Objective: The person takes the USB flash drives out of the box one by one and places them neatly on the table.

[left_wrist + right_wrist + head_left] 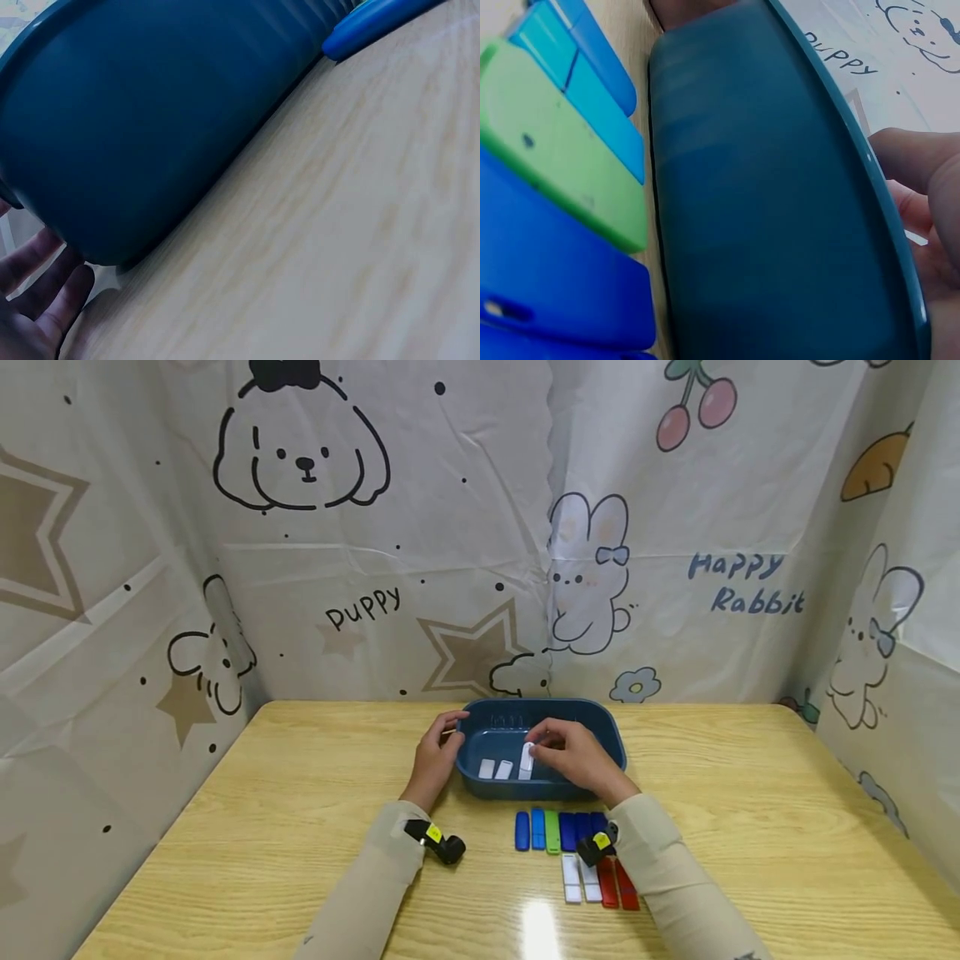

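A dark blue plastic bin (517, 790) stands near the back of the table. Inside, my right hand (581, 760) pinches a white USB stick (527, 760) by its upper end, holding it upright. Two white sticks (487, 768) lie at the left of the bin's floor. In the right wrist view the bin's wall (765, 195) hides the held stick. My left hand (435, 760) touches the bin's left end with its fingers spread; the left wrist view has those fingers (67, 296) fairly straight against the outer wall (135, 142).
In front of the bin lies a row of blue sticks (522, 831) with a green one (552, 832) among them. Nearer are white sticks (572, 878) and red ones (608, 883), partly under my right wrist. A printed curtain (450, 543) encloses the wooden table (315, 793).
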Demonstrator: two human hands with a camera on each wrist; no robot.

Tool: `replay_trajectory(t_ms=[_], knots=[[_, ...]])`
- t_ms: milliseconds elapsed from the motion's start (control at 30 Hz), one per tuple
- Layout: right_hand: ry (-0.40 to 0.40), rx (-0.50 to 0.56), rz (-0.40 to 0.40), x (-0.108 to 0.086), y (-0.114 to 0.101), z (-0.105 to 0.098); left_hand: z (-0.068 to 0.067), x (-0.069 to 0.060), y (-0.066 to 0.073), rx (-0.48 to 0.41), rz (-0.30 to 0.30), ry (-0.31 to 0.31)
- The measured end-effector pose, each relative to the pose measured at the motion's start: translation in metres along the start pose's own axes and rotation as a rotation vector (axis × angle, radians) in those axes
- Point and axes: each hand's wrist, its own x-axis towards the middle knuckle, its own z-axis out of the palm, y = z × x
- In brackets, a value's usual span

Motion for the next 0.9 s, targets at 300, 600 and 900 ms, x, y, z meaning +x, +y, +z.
replay_trajectory(t_ms=[300,600,900], knots=[[0.047,0.004,-0.038,-0.002,-0.003,-0.004,0.002,0.000,-0.001,0.000,0.003,0.000],[0.092,0.040,-0.100,-0.010,-0.018,-0.013,0.000,0.001,0.001,0.009,-0.004,0.003],[0.077,0.044,-0.142,-0.021,-0.030,-0.013,0.002,0.001,-0.001,0.011,-0.003,0.004]])
